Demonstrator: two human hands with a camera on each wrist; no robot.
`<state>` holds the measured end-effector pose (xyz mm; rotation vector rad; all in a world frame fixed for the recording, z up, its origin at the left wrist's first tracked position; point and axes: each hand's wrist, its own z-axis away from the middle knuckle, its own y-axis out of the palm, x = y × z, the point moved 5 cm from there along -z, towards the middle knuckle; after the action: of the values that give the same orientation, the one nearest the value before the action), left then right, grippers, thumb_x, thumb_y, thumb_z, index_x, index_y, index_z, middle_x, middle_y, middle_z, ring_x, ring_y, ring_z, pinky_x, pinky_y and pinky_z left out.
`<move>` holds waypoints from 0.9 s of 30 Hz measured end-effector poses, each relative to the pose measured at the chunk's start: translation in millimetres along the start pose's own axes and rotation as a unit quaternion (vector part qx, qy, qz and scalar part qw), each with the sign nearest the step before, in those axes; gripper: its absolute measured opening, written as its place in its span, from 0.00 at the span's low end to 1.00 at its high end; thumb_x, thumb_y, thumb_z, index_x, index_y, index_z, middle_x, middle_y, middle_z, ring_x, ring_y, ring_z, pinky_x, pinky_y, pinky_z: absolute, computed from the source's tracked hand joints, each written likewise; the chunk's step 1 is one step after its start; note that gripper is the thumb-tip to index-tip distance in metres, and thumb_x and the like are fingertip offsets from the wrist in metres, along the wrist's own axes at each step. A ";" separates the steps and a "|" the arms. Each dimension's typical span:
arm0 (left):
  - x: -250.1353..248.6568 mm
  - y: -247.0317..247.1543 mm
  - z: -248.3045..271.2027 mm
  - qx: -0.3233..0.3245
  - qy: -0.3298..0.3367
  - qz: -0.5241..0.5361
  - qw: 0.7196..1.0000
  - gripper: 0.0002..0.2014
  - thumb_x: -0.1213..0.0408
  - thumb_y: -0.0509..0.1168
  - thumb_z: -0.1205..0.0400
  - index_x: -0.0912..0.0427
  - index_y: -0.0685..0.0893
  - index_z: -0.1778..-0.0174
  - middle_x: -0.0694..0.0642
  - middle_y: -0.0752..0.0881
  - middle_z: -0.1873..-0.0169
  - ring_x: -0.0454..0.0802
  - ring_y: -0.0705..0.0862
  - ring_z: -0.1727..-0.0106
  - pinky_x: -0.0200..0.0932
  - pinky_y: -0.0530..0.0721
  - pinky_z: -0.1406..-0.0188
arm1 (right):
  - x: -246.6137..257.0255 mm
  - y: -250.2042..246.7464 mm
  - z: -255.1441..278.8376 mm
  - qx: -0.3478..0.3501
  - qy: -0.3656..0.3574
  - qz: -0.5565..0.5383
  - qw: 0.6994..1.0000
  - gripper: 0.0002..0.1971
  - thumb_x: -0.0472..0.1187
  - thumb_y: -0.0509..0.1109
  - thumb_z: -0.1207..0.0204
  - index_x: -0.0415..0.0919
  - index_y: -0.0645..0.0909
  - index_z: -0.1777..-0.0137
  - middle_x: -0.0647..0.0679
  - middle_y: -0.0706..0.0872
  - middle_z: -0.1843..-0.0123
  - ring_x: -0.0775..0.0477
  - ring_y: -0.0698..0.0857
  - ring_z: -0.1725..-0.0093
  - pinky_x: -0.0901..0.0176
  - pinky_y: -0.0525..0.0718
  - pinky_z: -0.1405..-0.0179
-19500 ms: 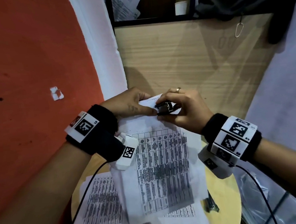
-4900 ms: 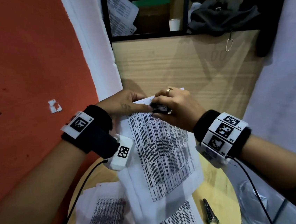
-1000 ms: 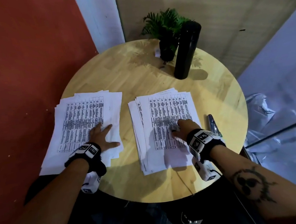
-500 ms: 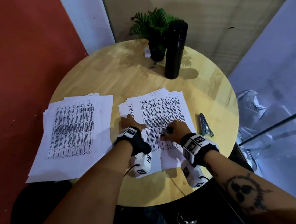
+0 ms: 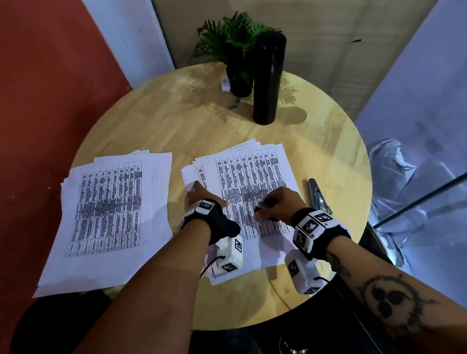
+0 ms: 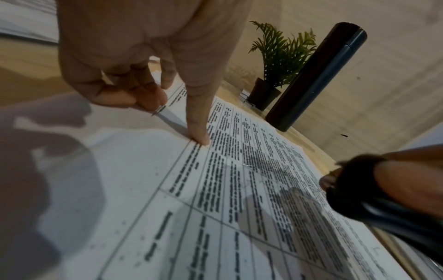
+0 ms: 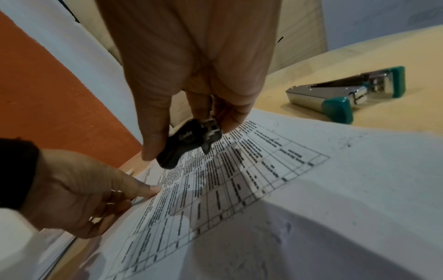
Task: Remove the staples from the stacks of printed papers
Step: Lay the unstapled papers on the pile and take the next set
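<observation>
Two stacks of printed papers are seen on one round wooden counter [image 5: 251, 134]: a left stack [image 5: 109, 213] and a right stack [image 5: 251, 180]. Two hands are counted over the right stack, the left hand [image 5: 199, 194] and the right hand [image 5: 279, 202], with one black staple remover [image 7: 189, 140] held in the right. One stapler [image 7: 347, 94], one black bottle [image 5: 269, 78] and one potted plant [image 5: 234, 49] are also seen.
</observation>
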<state>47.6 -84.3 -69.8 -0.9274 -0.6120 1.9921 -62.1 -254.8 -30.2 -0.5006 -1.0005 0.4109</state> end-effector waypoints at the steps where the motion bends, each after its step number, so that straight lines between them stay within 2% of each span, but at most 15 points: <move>1: 0.5 0.4 -1.5 0.001 0.006 0.004 1.000 0.52 0.55 0.76 0.28 0.59 0.47 0.17 0.63 0.56 0.18 0.63 0.57 0.18 0.59 0.64 0.23 | -1.2 1.4 -1.1 0.001 0.003 -0.031 1.000 0.16 0.41 0.81 0.36 0.39 0.76 0.73 0.47 0.78 0.74 0.50 0.77 0.71 0.62 0.78 0.67; 3: 0.4 1.2 -3.6 0.003 0.018 0.021 1.000 0.49 0.58 0.76 0.27 0.57 0.51 0.17 0.62 0.58 0.19 0.61 0.57 0.18 0.57 0.63 0.22 | -4.7 3.6 -2.8 0.003 0.014 -0.104 0.994 0.13 0.36 0.82 0.37 0.39 0.79 0.71 0.46 0.81 0.72 0.48 0.80 0.70 0.56 0.83 0.64; 7: 0.0 1.0 -2.5 -0.001 0.017 0.064 0.998 0.46 0.63 0.77 0.28 0.54 0.57 0.18 0.61 0.62 0.20 0.61 0.61 0.20 0.56 0.66 0.23 | -13.1 8.9 -2.8 0.013 0.046 -0.174 0.984 0.10 0.33 0.80 0.35 0.37 0.80 0.69 0.44 0.82 0.70 0.46 0.81 0.69 0.58 0.83 0.65; 10: -2.3 2.0 1.2 0.001 0.014 0.077 0.997 0.43 0.66 0.77 0.28 0.51 0.62 0.20 0.63 0.64 0.22 0.63 0.68 0.24 0.57 0.72 0.28 | -20.1 11.0 -5.7 0.010 0.049 -0.167 0.985 0.12 0.40 0.80 0.34 0.37 0.79 0.69 0.43 0.81 0.70 0.47 0.79 0.69 0.56 0.79 0.63; 12: -3.9 4.7 3.6 0.002 0.018 0.074 0.997 0.39 0.67 0.76 0.27 0.49 0.66 0.22 0.64 0.64 0.23 0.65 0.69 0.26 0.58 0.73 0.29 | -26.3 14.5 -10.0 0.008 0.062 -0.152 0.986 0.16 0.45 0.80 0.35 0.42 0.75 0.70 0.48 0.79 0.69 0.49 0.78 0.67 0.61 0.77 0.64; 14: -4.2 3.2 6.2 -0.008 0.019 0.059 0.998 0.39 0.65 0.77 0.28 0.48 0.67 0.23 0.65 0.62 0.24 0.66 0.68 0.25 0.57 0.70 0.27 | -29.0 18.7 -13.2 0.010 0.072 -0.159 0.985 0.17 0.47 0.81 0.36 0.45 0.73 0.69 0.52 0.75 0.63 0.52 0.78 0.61 0.64 0.76 0.60; 15: -3.2 0.9 7.6 -0.017 0.014 0.046 0.999 0.40 0.63 0.78 0.29 0.49 0.66 0.23 0.65 0.61 0.24 0.66 0.65 0.24 0.58 0.68 0.26 | -29.5 19.0 -14.0 0.006 0.076 -0.165 0.983 0.16 0.47 0.81 0.36 0.41 0.76 0.66 0.51 0.75 0.57 0.52 0.78 0.56 0.65 0.76 0.56; 17: 1.3 -5.7 12.5 -0.039 -0.009 0.016 0.999 0.47 0.57 0.80 0.33 0.52 0.61 0.21 0.64 0.57 0.23 0.65 0.57 0.21 0.61 0.63 0.26 | -31.6 17.5 -13.6 -0.006 0.081 -0.159 0.984 0.18 0.45 0.79 0.33 0.30 0.84 0.51 0.46 0.74 0.43 0.49 0.77 0.42 0.67 0.71 0.44; 19: 4.9 -9.7 17.8 -0.057 -0.012 -0.018 0.998 0.50 0.50 0.80 0.34 0.55 0.59 0.21 0.63 0.57 0.23 0.64 0.54 0.21 0.62 0.62 0.27 | -31.3 15.8 -12.0 -0.013 0.075 -0.149 0.986 0.24 0.44 0.78 0.31 0.28 0.83 0.40 0.43 0.72 0.33 0.46 0.73 0.31 0.67 0.69 0.38; 21: 4.7 -9.3 22.5 -0.063 0.009 -0.045 0.997 0.46 0.47 0.77 0.32 0.54 0.63 0.22 0.61 0.59 0.25 0.63 0.55 0.22 0.62 0.64 0.29 | -29.2 15.8 -10.2 -0.011 0.062 -0.134 0.989 0.24 0.44 0.77 0.31 0.28 0.83 0.39 0.40 0.72 0.29 0.44 0.70 0.27 0.59 0.68 0.28; 23: 1.4 -7.7 24.8 -0.059 0.033 -0.058 0.996 0.41 0.49 0.76 0.29 0.52 0.66 0.23 0.60 0.60 0.26 0.63 0.57 0.23 0.61 0.65 0.29 | -27.7 16.9 -10.0 -0.005 0.059 -0.127 0.990 0.24 0.44 0.77 0.30 0.28 0.83 0.40 0.40 0.73 0.30 0.44 0.69 0.26 0.53 0.67 0.25; 25: -3.2 -5.8 25.9 -0.047 0.044 -0.055 0.996 0.38 0.53 0.74 0.27 0.51 0.66 0.22 0.60 0.60 0.26 0.63 0.58 0.24 0.60 0.64 0.28 | -27.3 17.1 -10.6 -0.001 0.055 -0.126 0.991 0.23 0.45 0.76 0.30 0.28 0.83 0.41 0.40 0.72 0.30 0.44 0.68 0.26 0.53 0.67 0.25; 27: -5.7 -5.7 26.0 -0.038 0.046 -0.048 0.997 0.36 0.54 0.74 0.26 0.51 0.67 0.23 0.60 0.60 0.26 0.63 0.58 0.24 0.59 0.63 0.27 | -25.4 17.3 -10.4 0.004 0.049 -0.107 0.993 0.22 0.45 0.76 0.30 0.29 0.84 0.41 0.40 0.72 0.30 0.45 0.68 0.27 0.58 0.67 0.26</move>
<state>32.0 -88.1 -47.9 -1.0109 -0.6721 1.8423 -67.0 -256.6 -62.3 -0.3976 -0.9460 0.1960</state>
